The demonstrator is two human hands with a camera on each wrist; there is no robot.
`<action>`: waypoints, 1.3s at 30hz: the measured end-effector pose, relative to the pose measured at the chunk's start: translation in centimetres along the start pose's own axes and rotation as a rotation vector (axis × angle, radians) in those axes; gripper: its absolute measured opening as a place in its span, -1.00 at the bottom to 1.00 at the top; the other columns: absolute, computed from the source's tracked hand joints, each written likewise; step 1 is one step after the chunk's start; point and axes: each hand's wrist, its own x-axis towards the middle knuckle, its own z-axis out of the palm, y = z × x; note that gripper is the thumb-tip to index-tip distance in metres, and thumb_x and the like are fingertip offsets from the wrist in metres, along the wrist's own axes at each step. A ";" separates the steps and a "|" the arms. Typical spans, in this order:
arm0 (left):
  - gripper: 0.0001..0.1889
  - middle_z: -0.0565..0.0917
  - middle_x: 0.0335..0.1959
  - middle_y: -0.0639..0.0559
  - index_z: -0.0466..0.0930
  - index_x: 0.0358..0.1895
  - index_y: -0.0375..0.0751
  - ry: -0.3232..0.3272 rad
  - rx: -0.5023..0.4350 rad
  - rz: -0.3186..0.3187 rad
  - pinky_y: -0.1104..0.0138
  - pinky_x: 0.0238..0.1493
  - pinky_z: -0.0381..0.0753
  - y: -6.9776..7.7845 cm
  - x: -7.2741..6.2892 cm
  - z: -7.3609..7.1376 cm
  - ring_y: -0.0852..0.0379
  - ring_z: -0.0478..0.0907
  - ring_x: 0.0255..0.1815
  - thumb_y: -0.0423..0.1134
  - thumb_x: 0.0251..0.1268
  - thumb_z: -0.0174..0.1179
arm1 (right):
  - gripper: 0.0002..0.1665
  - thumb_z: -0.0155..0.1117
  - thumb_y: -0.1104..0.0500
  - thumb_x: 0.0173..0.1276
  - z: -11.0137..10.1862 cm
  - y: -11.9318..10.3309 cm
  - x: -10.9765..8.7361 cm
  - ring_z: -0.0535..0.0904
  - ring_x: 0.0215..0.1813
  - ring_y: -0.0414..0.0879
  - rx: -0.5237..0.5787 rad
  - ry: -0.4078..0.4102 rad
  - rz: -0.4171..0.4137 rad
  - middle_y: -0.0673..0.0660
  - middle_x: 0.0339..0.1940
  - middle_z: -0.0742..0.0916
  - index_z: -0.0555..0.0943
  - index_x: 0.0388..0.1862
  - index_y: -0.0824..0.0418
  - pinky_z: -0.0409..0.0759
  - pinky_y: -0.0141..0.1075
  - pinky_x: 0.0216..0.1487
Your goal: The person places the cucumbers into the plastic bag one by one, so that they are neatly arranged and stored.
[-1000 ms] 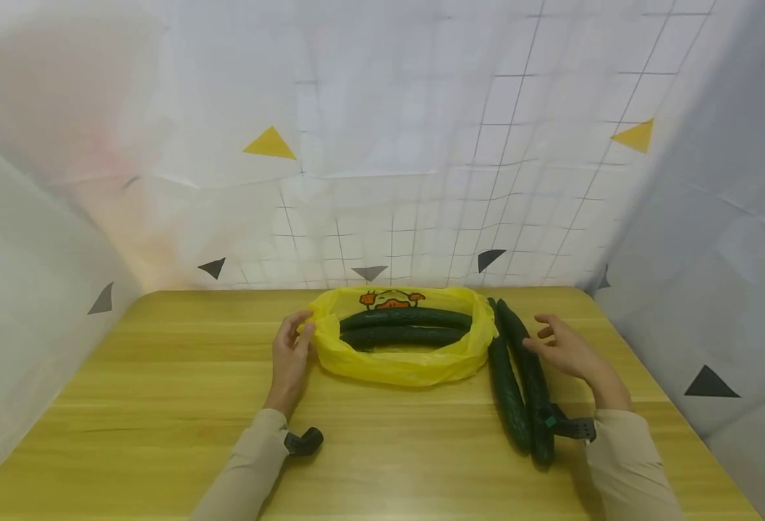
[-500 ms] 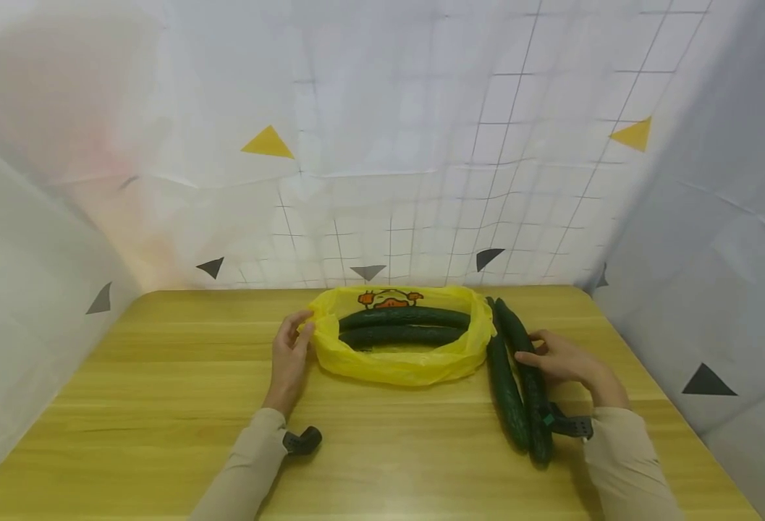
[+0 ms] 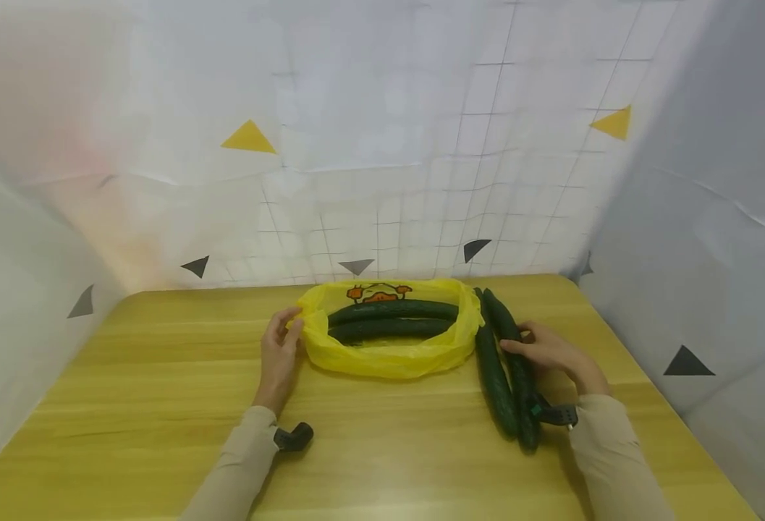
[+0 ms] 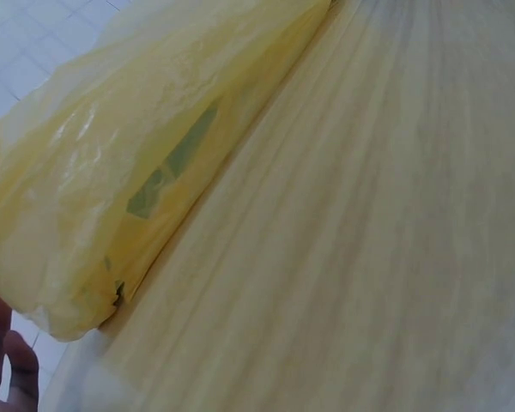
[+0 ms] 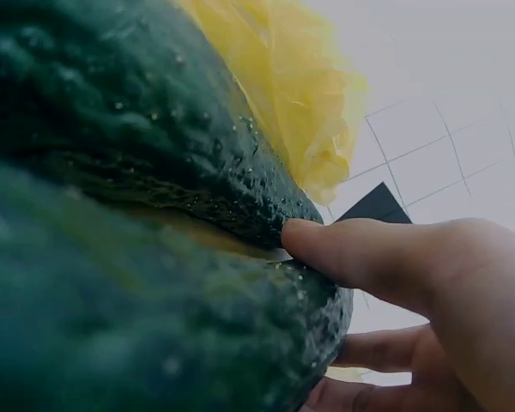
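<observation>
To the right of the yellow plastic bag (image 3: pixel 382 363), the right hand (image 3: pixel 550 353) pinches the outer cucumber (image 3: pixel 522 382), long, dark green, glossy and finely bumpy, lying beside an inner cucumber (image 3: pixel 494 376). The left hand (image 3: pixel 279 358) touches the bag's left end; whether it grips, I cannot tell.

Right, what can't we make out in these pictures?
Head: ends of the bagged cucumbers, covered by the sides of the bag.
Left wrist: most of the left hand, cut off by the lower left corner.
Right wrist: some fingertips of the right hand, behind the nearer loose cucumber.
</observation>
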 end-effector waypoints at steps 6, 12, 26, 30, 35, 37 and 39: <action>-0.68 0.51 0.07 0.03 0.45 0.17 -0.20 -0.003 0.001 0.010 0.24 -0.34 0.44 1.6 -0.5 0.0 -0.21 0.31 -0.32 -0.22 0.43 0.02 | -0.06 0.10 -0.23 0.36 0.0 0.0 0.3 0.51 0.13 0.24 0.069 -0.022 0.019 0.53 0.26 0.40 0.11 0.39 0.42 0.58 -0.05 0.01; -0.68 0.51 0.08 0.04 0.45 0.16 -0.18 -0.008 0.000 0.017 0.24 -0.36 0.44 1.9 -0.6 0.1 -0.22 0.29 -0.34 -0.19 0.43 0.03 | -0.06 0.11 -0.21 0.35 0.1 0.4 0.5 0.56 0.06 0.17 0.110 -0.026 0.028 0.53 0.23 0.42 0.07 0.41 0.41 0.62 -0.11 -0.08; -0.66 0.51 0.12 -0.03 0.46 0.17 -0.18 -0.004 0.005 0.046 0.33 -0.36 0.44 0.6 0.3 0.0 -0.11 0.32 -0.36 -0.17 0.41 0.05 | -0.04 0.13 -0.22 0.34 -0.1 0.4 0.5 0.52 0.10 0.23 0.125 -0.021 0.048 0.53 0.26 0.38 0.06 0.42 0.39 0.64 -0.13 -0.11; -0.66 0.52 0.09 0.02 0.47 0.15 -0.11 0.015 0.002 0.050 0.34 -0.39 0.43 -0.4 0.5 0.0 -0.11 0.32 -0.37 -0.09 0.40 0.06 | -0.05 0.13 -0.19 0.35 0.0 0.4 0.5 0.52 0.11 0.25 0.129 -0.016 0.048 0.55 0.26 0.38 0.06 0.42 0.41 0.65 -0.14 -0.14; -0.67 0.53 0.02 0.07 0.49 0.12 -0.05 0.031 0.005 0.056 0.34 -0.42 0.42 -0.7 0.3 0.1 -0.13 0.31 -0.38 -0.05 0.38 0.08 | -0.04 0.16 -0.18 0.33 0.1 0.5 0.4 0.54 0.08 0.23 0.137 -0.003 0.052 0.55 0.24 0.39 0.08 0.41 0.42 0.65 -0.15 -0.16; -0.67 0.53 0.00 0.07 0.49 0.12 -0.05 0.030 0.005 0.056 0.34 -0.42 0.41 -0.7 0.3 0.1 -0.14 0.31 -0.39 -0.04 0.38 0.08 | -0.04 0.18 -0.18 0.32 0.1 0.6 0.4 0.56 0.04 0.19 0.137 0.008 0.051 0.55 0.22 0.41 0.10 0.40 0.43 0.65 -0.16 -0.18; -0.66 0.53 0.00 0.06 0.49 0.13 -0.06 0.027 0.005 0.055 0.34 -0.44 0.40 -0.7 0.3 0.1 -0.13 0.30 -0.40 -0.05 0.38 0.07 | -0.04 0.20 -0.18 0.30 0.0 0.8 0.4 0.58 -0.01 0.14 0.140 0.021 0.050 0.54 0.19 0.43 0.11 0.39 0.44 0.65 -0.18 -0.20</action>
